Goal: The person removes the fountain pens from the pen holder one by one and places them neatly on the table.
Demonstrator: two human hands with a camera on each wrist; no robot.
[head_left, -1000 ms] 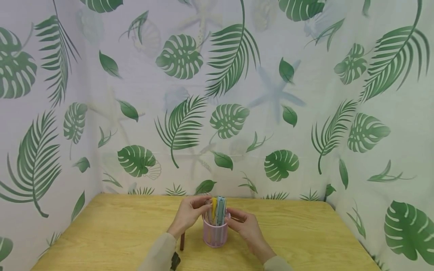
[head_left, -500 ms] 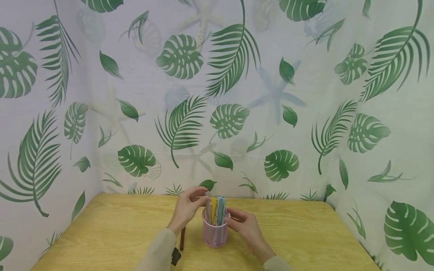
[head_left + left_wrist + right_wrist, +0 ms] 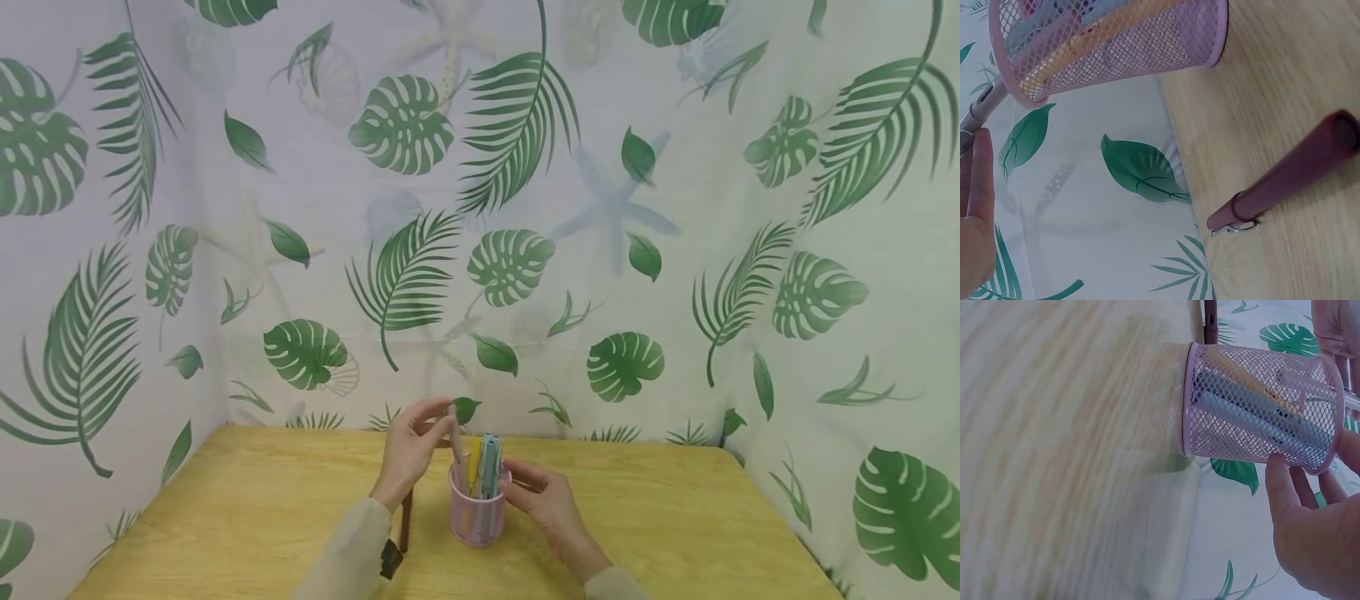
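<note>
Lifted higher than a moment ago, the pink pen (image 3: 455,433) now stands with its top well above the rim of the pink mesh cup (image 3: 477,517), pinched at its upper end between the curled fingers and thumb of the left hand (image 3: 411,454). Its lower part still sits inside the cup, beside a yellow pen (image 3: 473,467) and blue pens (image 3: 490,467). Right hand (image 3: 546,500) grips the cup's side by the rim, fingers curled against the mesh. On the counter (image 3: 675,517), just below the left wrist, lies a dark red pen (image 3: 406,521), apart from the cup.
</note>
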